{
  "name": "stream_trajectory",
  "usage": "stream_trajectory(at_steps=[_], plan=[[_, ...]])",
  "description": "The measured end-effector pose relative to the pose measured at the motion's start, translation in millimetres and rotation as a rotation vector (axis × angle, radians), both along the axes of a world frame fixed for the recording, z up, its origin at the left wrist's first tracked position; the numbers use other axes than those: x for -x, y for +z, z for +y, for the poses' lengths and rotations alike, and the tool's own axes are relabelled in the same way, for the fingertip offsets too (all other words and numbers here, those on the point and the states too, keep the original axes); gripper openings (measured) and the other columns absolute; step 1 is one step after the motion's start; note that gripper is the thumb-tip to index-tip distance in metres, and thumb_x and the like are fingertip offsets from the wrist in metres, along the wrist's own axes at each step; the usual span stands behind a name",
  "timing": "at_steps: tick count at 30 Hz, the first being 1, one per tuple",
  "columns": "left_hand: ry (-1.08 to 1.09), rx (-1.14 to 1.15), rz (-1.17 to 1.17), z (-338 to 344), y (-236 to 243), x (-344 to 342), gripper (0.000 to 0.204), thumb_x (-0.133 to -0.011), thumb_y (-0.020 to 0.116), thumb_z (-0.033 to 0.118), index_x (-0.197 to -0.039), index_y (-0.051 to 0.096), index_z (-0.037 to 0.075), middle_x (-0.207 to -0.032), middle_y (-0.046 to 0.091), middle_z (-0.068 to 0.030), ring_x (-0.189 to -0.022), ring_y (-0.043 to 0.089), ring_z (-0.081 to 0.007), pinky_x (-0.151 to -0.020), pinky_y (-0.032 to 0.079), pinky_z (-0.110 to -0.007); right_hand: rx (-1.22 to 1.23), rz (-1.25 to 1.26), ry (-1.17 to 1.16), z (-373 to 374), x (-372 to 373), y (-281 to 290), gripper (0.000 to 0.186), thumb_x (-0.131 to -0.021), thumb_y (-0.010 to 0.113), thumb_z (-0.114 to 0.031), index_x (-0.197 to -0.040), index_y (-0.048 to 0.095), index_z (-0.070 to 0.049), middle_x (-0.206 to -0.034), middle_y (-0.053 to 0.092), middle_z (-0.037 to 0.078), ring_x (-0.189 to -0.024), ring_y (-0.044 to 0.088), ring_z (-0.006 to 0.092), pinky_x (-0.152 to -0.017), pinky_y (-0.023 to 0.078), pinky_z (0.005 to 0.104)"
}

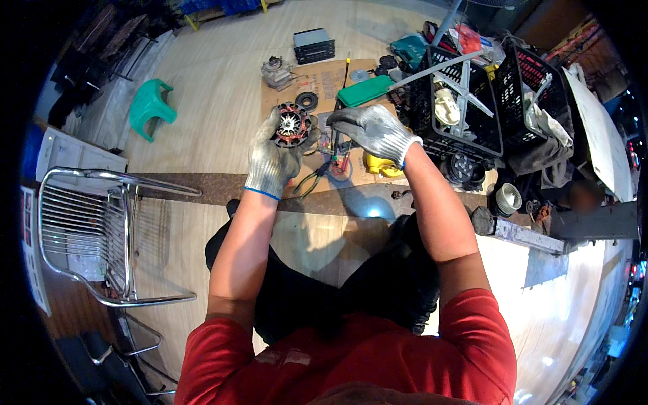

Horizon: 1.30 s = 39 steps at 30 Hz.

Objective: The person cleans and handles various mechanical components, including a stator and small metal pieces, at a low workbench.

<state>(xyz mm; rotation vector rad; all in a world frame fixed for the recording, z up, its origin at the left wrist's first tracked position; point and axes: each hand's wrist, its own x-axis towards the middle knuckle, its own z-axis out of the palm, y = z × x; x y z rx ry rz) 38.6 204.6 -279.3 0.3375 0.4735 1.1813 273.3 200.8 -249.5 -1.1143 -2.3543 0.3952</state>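
Motor part (pixel 293 125) up off the cardboard, round, ringed with copper-coloured windings, a silvery finned piece showing at its centre, and that is our clock hub! The left hand (pixel 272 160), in a pale knitted glove with a blue cuff edge, comes in from seven o'clock and has it firmly held, thumb and fingers curled around opposite sides of the rim. Over at three o'clock, the right hand (pixel 375 128), gloved too, fingers drawn narrow and pointing in close to the rim; whether anything is pinched between those tips, I cannot tell.

Spreading out: a black ring (pixel 307 101) lies just beside at one o'clock, a green tray-like piece (pixel 365 90) at two, a yellow object (pixel 383 165) at four, partly behind the right wrist, and pliers (pixel 324 169) at five. A grey metal housing (pixel 275 73) sits at eleven. Beneath this spread, brown cardboard (pixel 327 73) on the pale floor (pixel 216 88).

Farther off, a black box (pixel 314 47) between twelve and one, and two loaded black crates towards three, the nearer crate (pixel 486 131) and the farther crate (pixel 516 125). Green stool (pixel 154 101) at nine, metal chair (pixel 128 236) at eight!
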Motion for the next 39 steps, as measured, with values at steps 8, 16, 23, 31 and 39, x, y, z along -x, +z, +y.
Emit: stream_trajectory(at_steps=[8,16,23,31,39], plan=[[0.231,0.032,0.085,2,-5,-10,0.047,-0.1,0.05,0.044,-0.123,0.05,0.004,-0.11,0.062,-0.0169,-0.092,0.064,-0.0319,-0.075,0.058,-0.049,0.063,-0.08,-0.05,-15,14,1,0.034,-0.096,0.05,-0.039,-0.112,0.069,-0.016,-0.096,0.07,0.015,-0.087,0.068,0.0328,-0.076,0.054,0.0411],[0.409,0.095,0.064,7,-7,-14,0.053,-0.101,0.044,0.049,-0.125,0.049,0.003,-0.114,0.06,-0.015,-0.099,0.062,-0.0304,-0.086,0.055,-0.047,0.042,-0.201,0.089,-29,26,-28,0.037,-0.094,0.052,-0.043,-0.115,0.067,-0.017,-0.103,0.069,0.014,-0.09,0.067,0.0328,-0.079,0.054,0.0443],[0.45,0.166,-0.077,12,6,1,0.071,-0.097,0.042,0.06,-0.127,0.051,-0.004,-0.121,0.059,-0.0237,-0.114,0.056,-0.0413,-0.103,0.044,-0.056,0.185,-0.292,-0.06,-32,34,-31,0.03,-0.094,0.055,-0.036,-0.114,0.068,-0.018,-0.097,0.07,0.014,-0.088,0.068,0.0344,-0.077,0.054,0.0446],[0.399,0.246,-0.044,2,38,22,0.069,-0.099,0.033,0.059,-0.126,0.053,-0.002,-0.119,0.061,-0.0231,-0.117,0.055,-0.0446,-0.1,0.043,-0.063,0.148,-0.258,-0.316,0,-6,-25,0.03,-0.096,0.047,-0.035,-0.108,0.067,-0.015,-0.097,0.07,0.013,-0.088,0.067,0.034,-0.077,0.054,0.0465],[0.273,0.258,0.043,-10,41,7,0.07,-0.096,0.039,0.061,-0.13,0.052,0.002,-0.123,0.06,-0.0215,-0.118,0.055,-0.043,-0.103,0.037,-0.061,0.42,-0.291,-0.196,-2,2,-24,0.068,-0.086,0.064,-0.041,-0.143,0.044,-0.008,-0.138,0.051,0.023,-0.125,0.052,0.0369,-0.105,0.042,0.0417]])
